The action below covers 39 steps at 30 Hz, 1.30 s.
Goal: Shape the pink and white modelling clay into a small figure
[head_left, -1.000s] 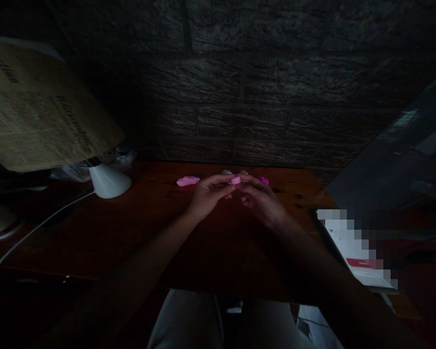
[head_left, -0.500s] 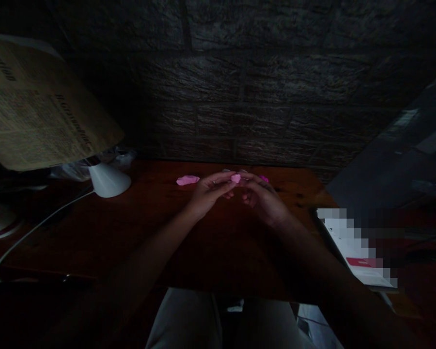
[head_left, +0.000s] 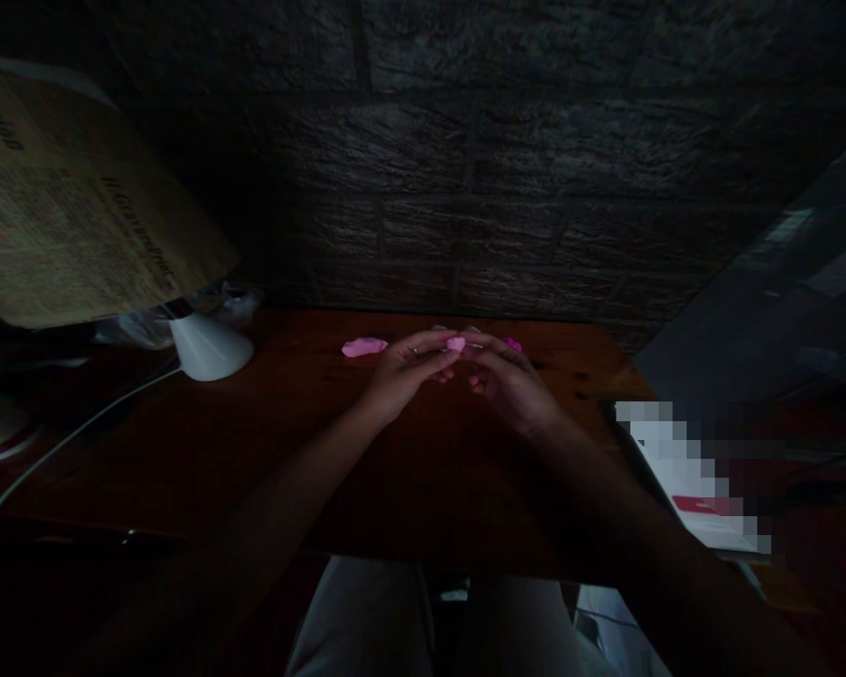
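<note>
Above the wooden table (head_left: 423, 489), a small pink lump (head_left: 455, 344), which looks like modelling clay, is pinched between the fingertips of both hands. My left hand (head_left: 405, 369) is closed on its left side, thumb below and forefinger above, with a ring on one finger. From the right, my right hand (head_left: 511, 376) closes on the same lump, its lower fingers curled. A longer light pink lump (head_left: 365, 347) lies on the table left of my left hand. Partly hidden behind my right hand is a brighter magenta lump (head_left: 512, 345). Pale things behind the fingers are too covered to make out.
At the left stands a lamp with a newspaper-print shade (head_left: 91, 207) and white base (head_left: 211, 350); a white cable (head_left: 77, 437) runs from it toward the front edge. A dark stone wall (head_left: 423, 169) closes the back. A partly blurred white and red item (head_left: 697, 498) lies at right.
Both hands keep nearly the same place and grip on the pink lump. Its outline looks slightly different, and the whole view has shifted a little.
</note>
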### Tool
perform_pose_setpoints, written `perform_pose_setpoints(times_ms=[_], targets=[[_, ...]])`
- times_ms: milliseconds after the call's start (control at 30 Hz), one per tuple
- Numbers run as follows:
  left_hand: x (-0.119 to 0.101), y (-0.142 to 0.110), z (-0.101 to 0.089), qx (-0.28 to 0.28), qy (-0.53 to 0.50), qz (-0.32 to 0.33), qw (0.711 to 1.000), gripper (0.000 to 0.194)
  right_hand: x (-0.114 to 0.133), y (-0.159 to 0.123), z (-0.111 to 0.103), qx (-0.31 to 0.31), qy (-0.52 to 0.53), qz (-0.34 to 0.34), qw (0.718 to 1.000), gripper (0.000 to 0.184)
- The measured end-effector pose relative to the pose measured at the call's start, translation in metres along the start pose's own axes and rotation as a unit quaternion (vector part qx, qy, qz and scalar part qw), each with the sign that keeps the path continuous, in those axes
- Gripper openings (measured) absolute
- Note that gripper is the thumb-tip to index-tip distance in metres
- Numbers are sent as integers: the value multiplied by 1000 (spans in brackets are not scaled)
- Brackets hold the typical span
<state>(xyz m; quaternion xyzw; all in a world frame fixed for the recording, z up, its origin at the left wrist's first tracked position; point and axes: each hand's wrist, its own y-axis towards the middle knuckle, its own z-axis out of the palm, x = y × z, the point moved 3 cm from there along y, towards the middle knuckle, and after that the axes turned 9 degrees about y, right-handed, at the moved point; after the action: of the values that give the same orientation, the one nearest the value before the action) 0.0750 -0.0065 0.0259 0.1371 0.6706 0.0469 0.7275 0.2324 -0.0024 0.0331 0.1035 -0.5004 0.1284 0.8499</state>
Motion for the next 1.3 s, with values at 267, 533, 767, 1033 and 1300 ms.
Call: perform_pose_setpoints(times_ms=[267,533,767,1033,1300], targets=[[-2,-1,1,-9,1,7,1000,31,0,0,0,-3,-1,-3,1000,25],[-2,-1,1,4,-6,-6,1000,33,1,0,0,-15,17,11,1000,24],[0,0,0,-7,-11,-15,1000,38,2,-1,2,-13,31,11,999,24],[0,0,-1,18,-13,-23,999,38,3,0,2,-19,21,4,1000,25],[-4,-1,0,33,-65,-51,996,40,4,0,2,-12,28,-4,1000,28]])
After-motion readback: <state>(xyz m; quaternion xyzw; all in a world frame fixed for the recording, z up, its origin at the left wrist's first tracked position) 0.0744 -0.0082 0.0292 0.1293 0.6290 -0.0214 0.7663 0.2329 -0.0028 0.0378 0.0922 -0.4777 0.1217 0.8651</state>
